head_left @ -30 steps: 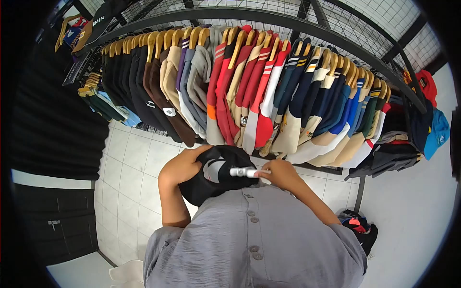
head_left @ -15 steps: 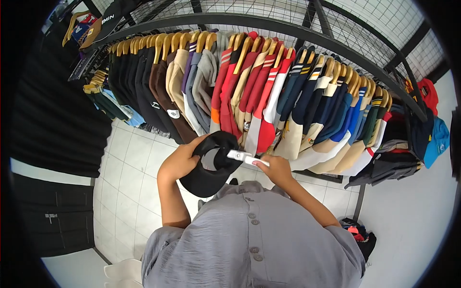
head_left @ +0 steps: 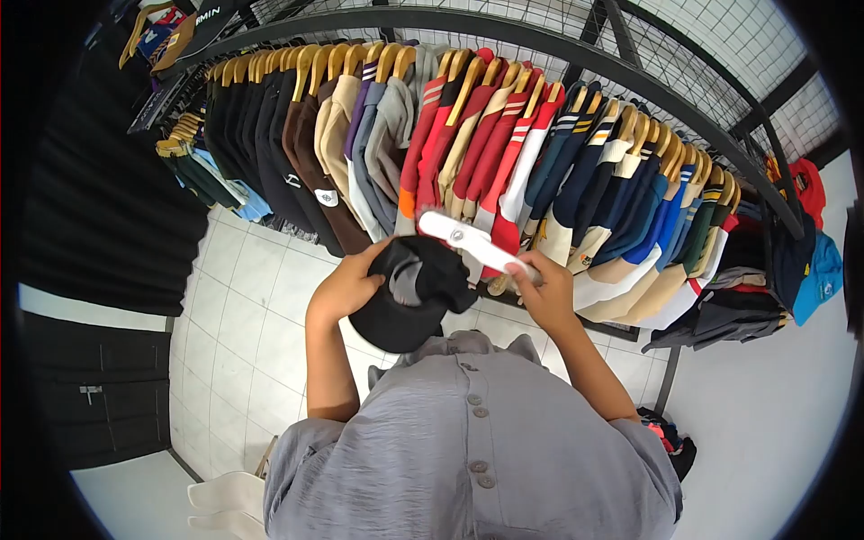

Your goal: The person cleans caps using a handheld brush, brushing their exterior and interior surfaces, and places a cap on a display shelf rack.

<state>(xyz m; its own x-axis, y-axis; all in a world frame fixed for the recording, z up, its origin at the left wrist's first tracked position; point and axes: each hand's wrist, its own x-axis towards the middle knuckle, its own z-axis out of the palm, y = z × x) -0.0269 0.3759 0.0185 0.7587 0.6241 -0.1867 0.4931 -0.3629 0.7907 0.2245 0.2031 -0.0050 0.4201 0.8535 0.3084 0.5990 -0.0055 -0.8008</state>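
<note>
My left hand [head_left: 349,286] grips a black cap [head_left: 396,326] by its edge, thumb on top. The cap is tilted so that part of its inside shows, with a grey patch in it. In my right hand [head_left: 545,290] is a slim white handheld device [head_left: 479,247] with a small round grey mark near its far end. My fingers close around its near end. The device points up and left, above the cap and apart from it. Its exact kind cannot be made out.
Jackets [head_left: 504,162] on wooden hangers fill a black metal rack [head_left: 504,52] ahead. Caps [head_left: 817,270] hang at the right end. A black curtain [head_left: 108,198] is at left, a pale chair [head_left: 225,499] lower left, and a pile of clothes [head_left: 668,441] lies on the floor at right.
The white device has moved from the cap's edge up and away, now more fully in sight. The cap has turned and shifted slightly in my left hand.
</note>
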